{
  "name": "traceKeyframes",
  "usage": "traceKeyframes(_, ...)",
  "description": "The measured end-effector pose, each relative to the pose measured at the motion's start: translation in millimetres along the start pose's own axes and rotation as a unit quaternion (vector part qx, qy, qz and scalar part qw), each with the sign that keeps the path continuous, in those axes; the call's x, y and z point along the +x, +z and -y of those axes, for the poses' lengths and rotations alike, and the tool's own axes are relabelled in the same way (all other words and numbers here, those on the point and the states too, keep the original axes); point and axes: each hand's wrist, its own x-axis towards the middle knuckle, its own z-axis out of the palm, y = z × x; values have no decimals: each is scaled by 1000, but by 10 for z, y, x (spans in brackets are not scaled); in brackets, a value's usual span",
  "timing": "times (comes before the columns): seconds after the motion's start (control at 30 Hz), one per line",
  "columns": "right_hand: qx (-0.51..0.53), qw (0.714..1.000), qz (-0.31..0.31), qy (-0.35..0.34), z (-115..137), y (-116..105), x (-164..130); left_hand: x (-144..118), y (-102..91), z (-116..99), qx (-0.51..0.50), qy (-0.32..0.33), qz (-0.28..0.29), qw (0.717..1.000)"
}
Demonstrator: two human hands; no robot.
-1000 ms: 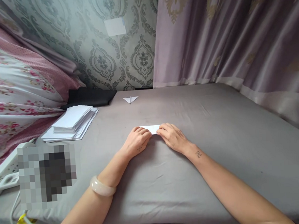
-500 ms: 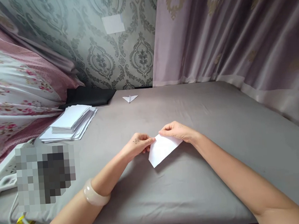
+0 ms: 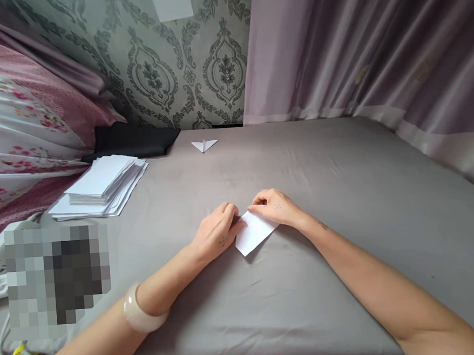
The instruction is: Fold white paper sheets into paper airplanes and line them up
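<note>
Fingers of the right hand pinch the upper edge of a folded white paper, thumb against forefinger, as a person works at a bed-sized surface spread with a grey cloth. The left hand meets the paper at its left side, fingers bent and close together, thumb tip at the edge; whether those fingers grip it from beneath cannot be told. The paper sits between the two hands, near the middle of the cloth, its long axis slanting from lower left to upper right. Its narrow, blunt end points toward the person and somewhat to the left, while its far right corner reaches under the right palm. Whether it lies flat on the cloth or is held just above it is unclear. Beyond the hands, well apart from them, rests a small paper plane, its tip aimed back toward the person and its wings spread to either side. At left, a stack of paper lies in front of a folded black cloth. A pale bracelet circles the left forearm.
</note>
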Motion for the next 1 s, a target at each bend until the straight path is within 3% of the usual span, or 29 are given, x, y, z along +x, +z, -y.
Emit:
traceKeyframes(0.1, -1, 1000, 9, -20, -18, 0, 14, -38, 19, 63, 15, 163, -14, 986)
traceKeyframes(0.2, -2, 999, 18, -47, -50, -18, 23, -37, 7, 100, 29, 244, 1, 969)
traceKeyframes(0.37, 19, 997, 54, -49, -57, -80, -3, -27, -13, 94, 98, 242, 29, 965)
traceKeyframes(0.73, 47, 994, 87, -44, -40, -117, -25, 10, -5, 64, 147, 246, 27, 958)
traceKeyframes(1.0, -6, 990, 71, -118, -82, -105, -71, 22, -48, 46, 142, 242, 27, 959)
